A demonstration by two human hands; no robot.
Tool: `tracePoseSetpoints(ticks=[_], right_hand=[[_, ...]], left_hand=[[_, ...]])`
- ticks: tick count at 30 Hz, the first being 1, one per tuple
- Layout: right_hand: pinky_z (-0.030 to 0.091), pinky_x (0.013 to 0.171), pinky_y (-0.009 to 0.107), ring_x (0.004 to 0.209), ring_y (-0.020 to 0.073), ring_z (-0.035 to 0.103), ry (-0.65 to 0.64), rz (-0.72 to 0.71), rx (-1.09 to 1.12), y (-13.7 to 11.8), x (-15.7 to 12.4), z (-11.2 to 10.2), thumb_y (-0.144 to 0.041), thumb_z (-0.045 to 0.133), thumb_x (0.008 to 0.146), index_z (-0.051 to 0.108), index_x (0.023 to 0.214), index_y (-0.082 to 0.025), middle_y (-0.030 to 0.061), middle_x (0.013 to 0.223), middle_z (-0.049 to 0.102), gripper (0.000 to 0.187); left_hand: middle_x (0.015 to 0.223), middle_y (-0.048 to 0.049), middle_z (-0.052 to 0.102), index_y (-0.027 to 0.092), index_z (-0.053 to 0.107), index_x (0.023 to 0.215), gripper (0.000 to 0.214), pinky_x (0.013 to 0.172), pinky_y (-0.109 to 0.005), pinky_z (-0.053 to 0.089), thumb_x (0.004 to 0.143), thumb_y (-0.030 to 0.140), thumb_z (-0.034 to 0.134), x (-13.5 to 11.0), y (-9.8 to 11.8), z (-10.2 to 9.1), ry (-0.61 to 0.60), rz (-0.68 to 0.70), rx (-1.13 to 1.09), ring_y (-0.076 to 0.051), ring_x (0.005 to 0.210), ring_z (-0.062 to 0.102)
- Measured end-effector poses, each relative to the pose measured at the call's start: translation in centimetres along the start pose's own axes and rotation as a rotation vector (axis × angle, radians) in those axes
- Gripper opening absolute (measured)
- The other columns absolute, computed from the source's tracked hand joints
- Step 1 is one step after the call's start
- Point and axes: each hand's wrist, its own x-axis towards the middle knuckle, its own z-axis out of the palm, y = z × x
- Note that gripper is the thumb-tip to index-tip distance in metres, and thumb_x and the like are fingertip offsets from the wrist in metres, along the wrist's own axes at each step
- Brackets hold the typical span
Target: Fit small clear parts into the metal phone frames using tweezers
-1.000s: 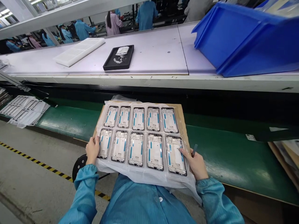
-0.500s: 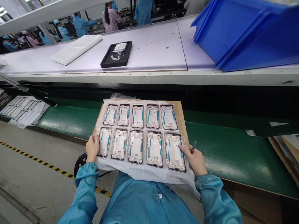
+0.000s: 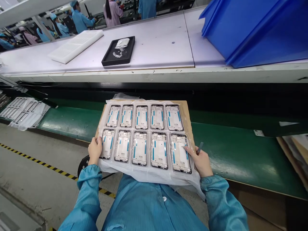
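Observation:
My lap holds a clear plastic blister tray (image 3: pixel 144 134) of phone mid-frames in several pockets, arranged in two rows. Each black-edged frame carries blue strips; one in the lower right (image 3: pixel 180 154) sits beside my right hand. Beneath lies a brown cardboard sheet (image 3: pixel 185 118), with a white plastic sheet (image 3: pixel 144 175) draped toward me. My left hand (image 3: pixel 95 150) grips the tray's lower left edge. My right hand (image 3: pixel 201 161) rests on the lower right corner, pinching a grey pen-like stick (image 3: pixel 199 148).
A white-topped workbench (image 3: pixel 144 48) runs ahead, bearing a white tray (image 3: pixel 75 46), a black tray (image 3: pixel 117 53) with a silver packet, and a tilted blue bin (image 3: pixel 247 29). Below it is a green mat (image 3: pixel 240 150). Several co-workers (image 3: pixel 81 21) stand beyond.
The whole scene has slid up in view as my head tilted slightly. My hands and the tray on my lap have barely shifted.

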Motion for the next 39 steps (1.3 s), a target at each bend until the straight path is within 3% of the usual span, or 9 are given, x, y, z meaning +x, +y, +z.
tracePoseSetpoints(ticks=[17, 24, 34, 36, 39], right_hand=[[0.055, 0.067, 0.033, 0.074, 0.0248, 0.069, -0.019, -0.002, 0.077, -0.7, -0.3, 0.3, -0.064, 0.084, 0.054, 0.075, 0.084, -0.017, 0.0064, 0.081, 0.078, 0.056], [0.054, 0.067, 0.033, 0.075, 0.0249, 0.068, -0.002, -0.090, 0.020, -1.9, -1.6, -0.1, -0.069, 0.084, 0.054, 0.071, 0.079, -0.018, 0.0077, 0.079, 0.076, 0.058], [0.054, 0.066, 0.032, 0.071, 0.0225, 0.066, 0.079, -0.218, 0.080, -3.4, -8.4, -2.3, -0.068, 0.081, 0.060, 0.069, 0.079, -0.019, 0.0058, 0.077, 0.074, 0.054], [0.054, 0.066, 0.033, 0.072, 0.0229, 0.065, 0.135, -0.224, 0.090, -3.3, -10.5, -3.3, -0.067, 0.081, 0.061, 0.069, 0.080, -0.018, 0.0059, 0.077, 0.074, 0.054], [0.055, 0.066, 0.034, 0.073, 0.0244, 0.067, 0.232, -0.204, 0.098, -3.1, -14.1, -5.7, -0.065, 0.083, 0.061, 0.071, 0.082, -0.017, 0.0071, 0.079, 0.075, 0.054]], left_hand=[[0.113, -0.0210, 0.073, 0.015, 0.064, 0.113, 0.041, 0.091, -0.045, 0.052, 0.100, 0.043, 0.037, -0.2, 0.3, -0.1, 0.017, 0.022, 0.001, -0.039, 0.110, 0.067], [0.113, -0.0195, 0.074, 0.015, 0.066, 0.107, 0.038, 0.095, -0.042, 0.051, 0.096, 0.043, 0.042, -0.2, 0.7, -1.2, 0.033, 0.038, -0.046, -0.035, 0.111, 0.067], [0.094, -0.0153, 0.075, 0.021, 0.061, 0.083, 0.037, 0.090, -0.042, 0.053, 0.082, 0.055, 0.047, -2.3, 1.7, -5.5, 0.160, 0.075, -0.264, -0.034, 0.098, 0.069], [0.088, -0.0132, 0.074, 0.022, 0.059, 0.079, 0.038, 0.083, -0.042, 0.054, 0.078, 0.058, 0.048, -2.1, 2.1, -6.8, 0.130, 0.139, -0.294, -0.034, 0.093, 0.069], [0.072, -0.0084, 0.072, 0.023, 0.060, 0.072, 0.040, 0.065, -0.038, 0.051, 0.075, 0.061, 0.050, -0.9, 1.7, -7.2, -0.028, 0.229, -0.296, -0.031, 0.076, 0.067]])
